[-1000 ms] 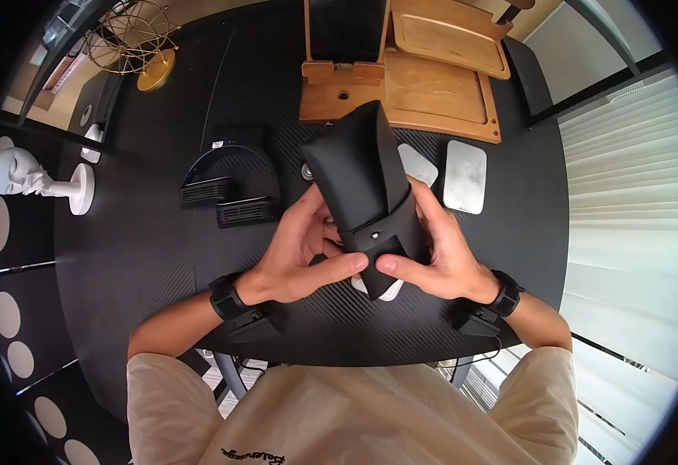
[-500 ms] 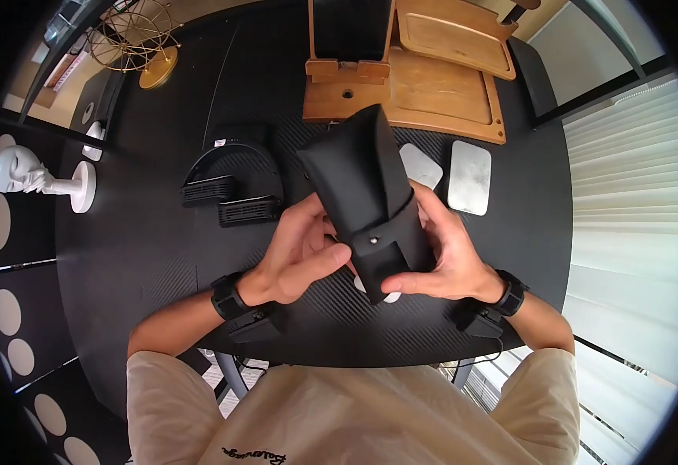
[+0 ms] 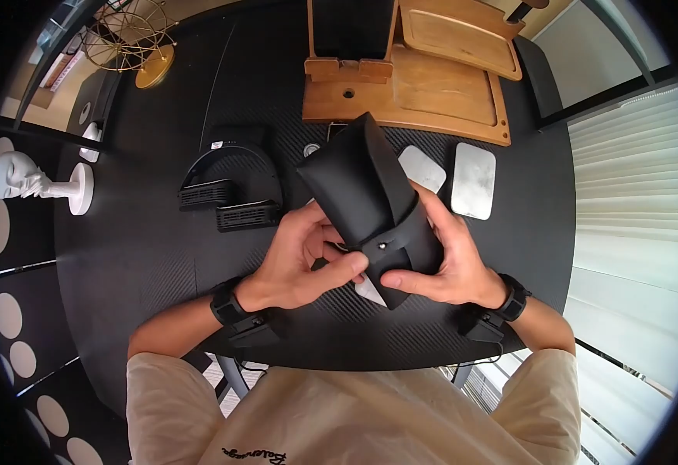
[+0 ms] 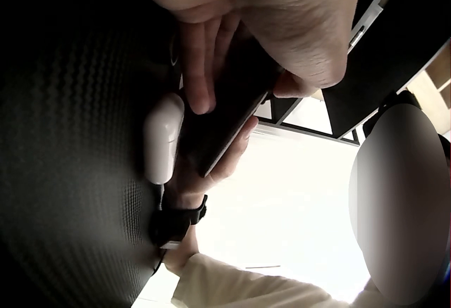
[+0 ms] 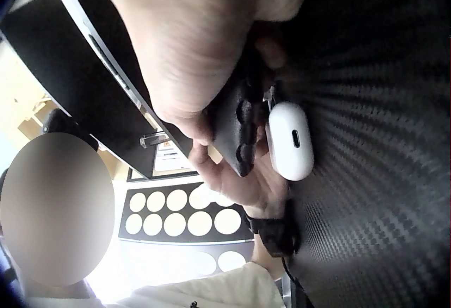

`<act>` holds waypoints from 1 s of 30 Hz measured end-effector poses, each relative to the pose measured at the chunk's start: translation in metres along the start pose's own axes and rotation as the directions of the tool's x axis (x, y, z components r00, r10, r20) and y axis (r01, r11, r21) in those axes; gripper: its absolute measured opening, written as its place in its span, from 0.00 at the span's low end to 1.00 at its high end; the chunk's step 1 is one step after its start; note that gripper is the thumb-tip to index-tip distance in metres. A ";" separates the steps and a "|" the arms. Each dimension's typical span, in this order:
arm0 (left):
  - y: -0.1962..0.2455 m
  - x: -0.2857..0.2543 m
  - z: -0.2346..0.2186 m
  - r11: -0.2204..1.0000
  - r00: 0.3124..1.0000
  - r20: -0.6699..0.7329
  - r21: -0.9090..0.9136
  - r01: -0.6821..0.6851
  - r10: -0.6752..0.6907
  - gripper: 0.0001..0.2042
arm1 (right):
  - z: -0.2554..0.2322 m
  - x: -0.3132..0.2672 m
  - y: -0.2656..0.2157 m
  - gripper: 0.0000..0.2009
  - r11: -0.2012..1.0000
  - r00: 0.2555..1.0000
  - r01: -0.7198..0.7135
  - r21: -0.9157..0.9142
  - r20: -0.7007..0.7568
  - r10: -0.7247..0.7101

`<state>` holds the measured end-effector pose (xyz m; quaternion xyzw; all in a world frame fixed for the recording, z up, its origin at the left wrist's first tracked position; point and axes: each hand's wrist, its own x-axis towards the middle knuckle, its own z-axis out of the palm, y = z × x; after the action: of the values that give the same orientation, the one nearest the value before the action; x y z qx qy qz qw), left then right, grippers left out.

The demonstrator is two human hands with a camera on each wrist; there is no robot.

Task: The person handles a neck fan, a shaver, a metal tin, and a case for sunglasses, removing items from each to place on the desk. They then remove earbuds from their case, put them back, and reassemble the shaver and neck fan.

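A black leather glasses case (image 3: pixel 354 186) with a strap and a small metal snap (image 3: pixel 383 246) is held tilted over the table, between both hands. My left hand (image 3: pixel 296 267) pinches its left side, thumb beside the snap, other fingers behind it. On the other side my right hand (image 3: pixel 455 263) grips the case, thumb across its lower front and fingers partly hidden behind. Below the case lies a white earbud case (image 5: pixel 290 141), mostly covered in the head view but plain in the right wrist view; its rounded side (image 4: pixel 163 139) shows in the left wrist view.
Two pale flat rectangular pieces (image 3: pixel 474 180) lie right of the case. At left sits a black curved neck fan (image 3: pixel 230 186). A wooden stand with trays (image 3: pixel 447 93) fills the back. A white head figurine (image 3: pixel 21 172) and a gold wire ornament (image 3: pixel 153 66) stand at left.
The glasses case has come slightly towards the body and its lower tip has swung right. My left thumb came off the front, then returned beside the snap; the right hand kept its grip.
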<state>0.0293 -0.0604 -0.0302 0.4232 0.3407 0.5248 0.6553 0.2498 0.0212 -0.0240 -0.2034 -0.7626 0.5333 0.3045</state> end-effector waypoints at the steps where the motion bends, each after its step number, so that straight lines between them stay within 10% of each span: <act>1: -0.001 0.001 0.000 1.000 1.000 -0.001 -0.001 0.001 -0.001 0.22 | 0.000 0.000 0.000 0.45 0.999 1.000 0.013 -0.032 0.015 -0.013; 18: 0.002 0.004 0.003 0.966 0.992 -0.028 0.233 -0.114 0.124 0.27 | -0.007 -0.001 -0.001 0.41 1.000 0.996 -0.005 0.010 0.084 0.004; 23: 0.004 -0.001 0.001 0.987 0.999 -0.042 0.156 -0.027 0.034 0.24 | -0.012 -0.005 -0.006 0.37 0.919 0.951 -0.309 0.245 0.109 0.291; 30: 0.008 -0.008 -0.007 0.966 0.998 0.053 0.257 -0.036 0.023 0.22 | -0.008 -0.014 0.009 0.23 0.690 0.924 -0.242 0.682 -0.053 0.378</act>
<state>0.0178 -0.0658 -0.0254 0.5226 0.3832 0.4751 0.5952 0.2653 0.0214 -0.0339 -0.2578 -0.4444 0.7908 0.3327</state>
